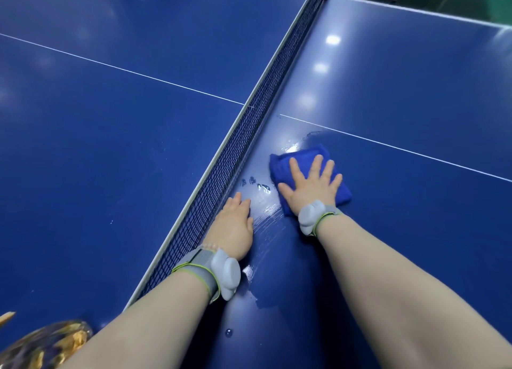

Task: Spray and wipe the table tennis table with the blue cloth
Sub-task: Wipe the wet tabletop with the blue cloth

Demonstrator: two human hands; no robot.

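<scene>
Pressing blue cloth [302,153] flat w/ spread R hand [310,185]; L hand [235,224] rests flat, released, on counter [401,216]; wet streaks [267,216] lie left of cloth, btwn hands.

— Bright in here?
— Even overhead light. Three white lamp reflections [320,68] sit on the glossy surface [415,91] right of the net [266,99], and the wet streaks [267,212] glint.
— Shadows?
— Soft, only beneath the forearms [401,285]. The wide lens bends the edges, and the gold thing [47,343] bottom left is blurred.
</scene>
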